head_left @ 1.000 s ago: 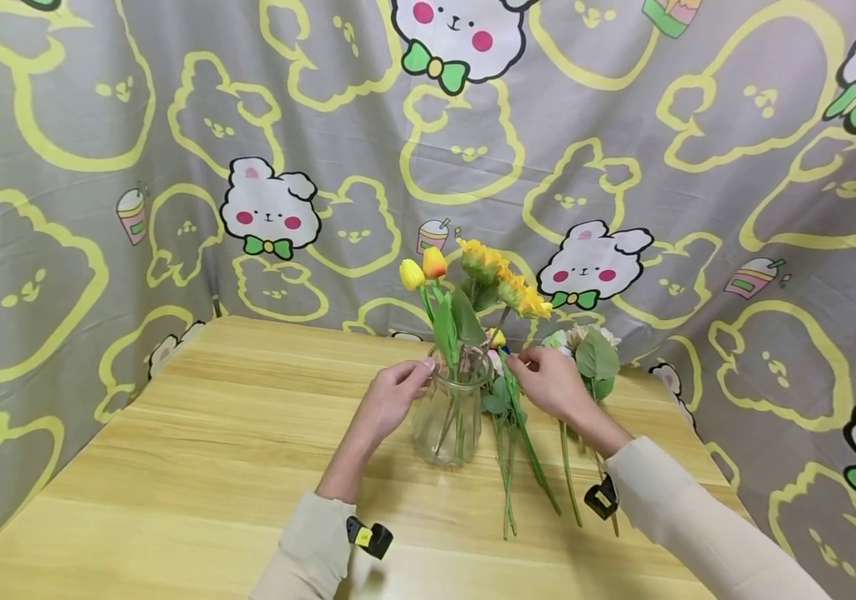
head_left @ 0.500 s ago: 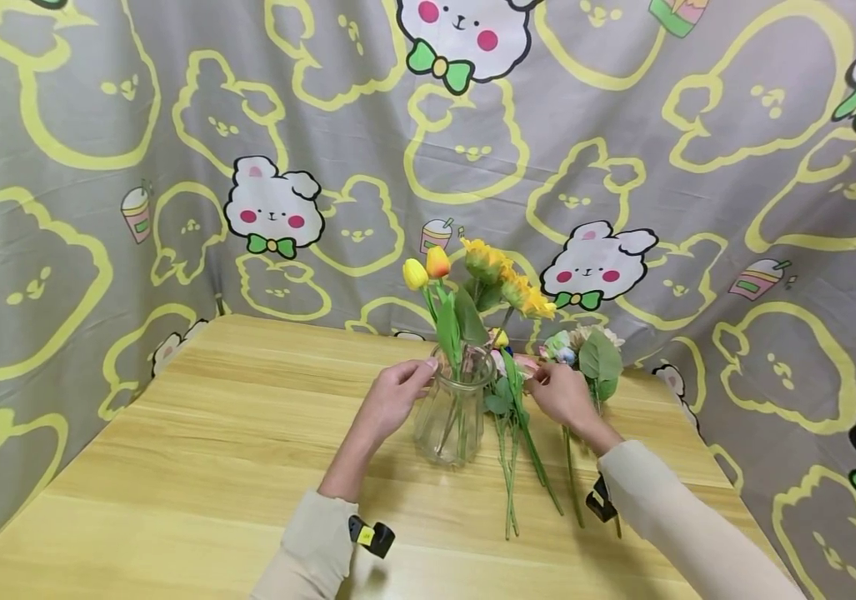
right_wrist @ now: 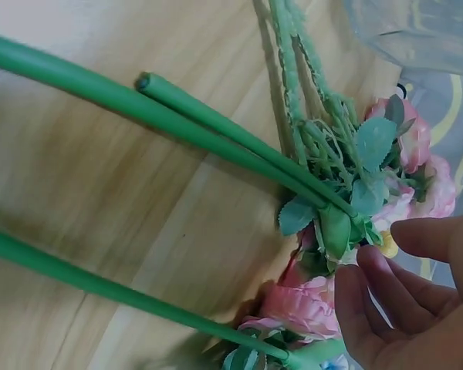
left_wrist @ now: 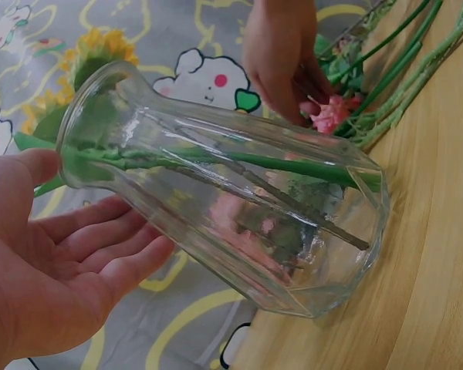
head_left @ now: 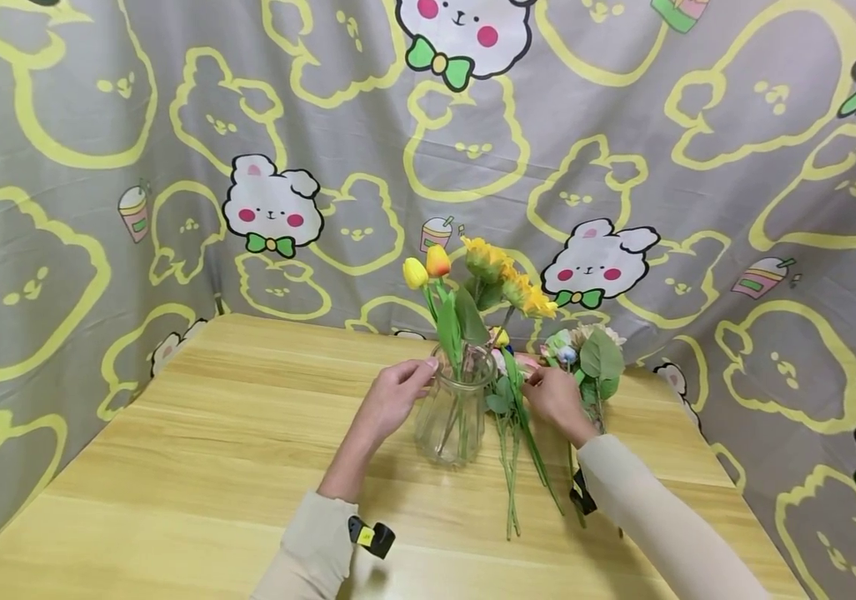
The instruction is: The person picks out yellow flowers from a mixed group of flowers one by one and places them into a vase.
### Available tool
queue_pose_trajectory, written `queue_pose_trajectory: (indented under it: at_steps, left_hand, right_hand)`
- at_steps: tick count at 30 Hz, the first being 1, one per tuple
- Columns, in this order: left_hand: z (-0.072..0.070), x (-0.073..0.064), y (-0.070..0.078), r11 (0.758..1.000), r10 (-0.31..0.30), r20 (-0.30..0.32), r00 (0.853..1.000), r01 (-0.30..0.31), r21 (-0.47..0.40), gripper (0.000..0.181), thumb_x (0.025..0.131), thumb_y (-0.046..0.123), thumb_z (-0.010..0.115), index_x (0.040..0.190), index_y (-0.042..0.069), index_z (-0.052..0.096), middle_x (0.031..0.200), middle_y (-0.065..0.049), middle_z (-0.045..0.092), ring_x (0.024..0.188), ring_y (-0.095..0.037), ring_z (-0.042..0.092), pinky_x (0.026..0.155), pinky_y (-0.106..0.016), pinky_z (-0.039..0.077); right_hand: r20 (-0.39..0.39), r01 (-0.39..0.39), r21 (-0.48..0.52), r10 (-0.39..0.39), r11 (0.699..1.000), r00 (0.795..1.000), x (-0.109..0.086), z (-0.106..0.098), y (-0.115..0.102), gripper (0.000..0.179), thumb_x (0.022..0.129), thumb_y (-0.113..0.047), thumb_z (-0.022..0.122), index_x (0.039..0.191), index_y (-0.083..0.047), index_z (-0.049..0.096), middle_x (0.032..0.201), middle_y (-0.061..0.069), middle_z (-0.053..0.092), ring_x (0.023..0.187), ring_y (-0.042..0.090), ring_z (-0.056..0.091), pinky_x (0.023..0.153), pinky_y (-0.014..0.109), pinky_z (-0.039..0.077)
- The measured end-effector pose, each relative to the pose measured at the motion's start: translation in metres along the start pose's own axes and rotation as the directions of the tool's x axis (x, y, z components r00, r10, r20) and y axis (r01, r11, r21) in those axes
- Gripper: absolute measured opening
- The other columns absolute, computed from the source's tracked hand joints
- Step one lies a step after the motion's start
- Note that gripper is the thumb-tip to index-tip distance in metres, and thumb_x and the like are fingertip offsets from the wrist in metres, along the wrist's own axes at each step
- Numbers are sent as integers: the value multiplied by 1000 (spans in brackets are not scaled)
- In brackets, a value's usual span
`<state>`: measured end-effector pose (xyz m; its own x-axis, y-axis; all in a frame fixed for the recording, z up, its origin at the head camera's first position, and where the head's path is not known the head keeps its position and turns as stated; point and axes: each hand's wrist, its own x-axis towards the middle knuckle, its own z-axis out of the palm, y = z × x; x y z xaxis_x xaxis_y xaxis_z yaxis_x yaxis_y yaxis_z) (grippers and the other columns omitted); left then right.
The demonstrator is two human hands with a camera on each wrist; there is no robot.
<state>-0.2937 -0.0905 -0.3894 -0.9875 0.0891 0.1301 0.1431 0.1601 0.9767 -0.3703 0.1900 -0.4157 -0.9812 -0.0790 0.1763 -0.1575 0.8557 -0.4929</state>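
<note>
A clear glass vase [head_left: 448, 425] stands upright on the table, holding a yellow tulip [head_left: 416, 273], an orange tulip [head_left: 438, 261] and yellow sunflowers [head_left: 506, 279]. My left hand [head_left: 397, 400] is at the vase's neck; in the left wrist view its thumb touches the rim while the fingers stretch along the glass. Right of the vase, my right hand [head_left: 553, 396] reaches among flowers on the table. Its loosely bent fingers [right_wrist: 370, 270] are beside the upper ends of smooth green stems [right_wrist: 239, 146]; whether they touch cannot be told. Pink flowers [right_wrist: 305, 304] lie beneath that hand.
More flowers with large green leaves [head_left: 598, 358] lie at the table's right side, stems toward the front. The wooden table [head_left: 232, 450] ends at a patterned grey curtain [head_left: 367, 167]. Thin green stems [head_left: 512, 500] stretch out right of the vase.
My right hand moved right, away from the vase's side, then slightly back left, with the forearm swinging inward. A pink flower by its fingertips came into view. My left hand stayed at the vase.
</note>
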Motion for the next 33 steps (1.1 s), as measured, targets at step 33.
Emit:
queue_pose_trajectory:
  at_steps: [33]
  left_hand:
    - [-1, 1, -2, 1000, 7, -7, 1000, -7, 1, 59, 102, 55, 53, 129, 5, 68, 129, -10, 69, 119, -27, 66, 103, -39, 57]
  right_hand:
    - [-36, -5, 33, 7, 999, 999, 11, 31, 5, 19, 86, -9, 77, 71, -5, 66, 65, 8, 65, 61, 22, 58, 78, 54, 57]
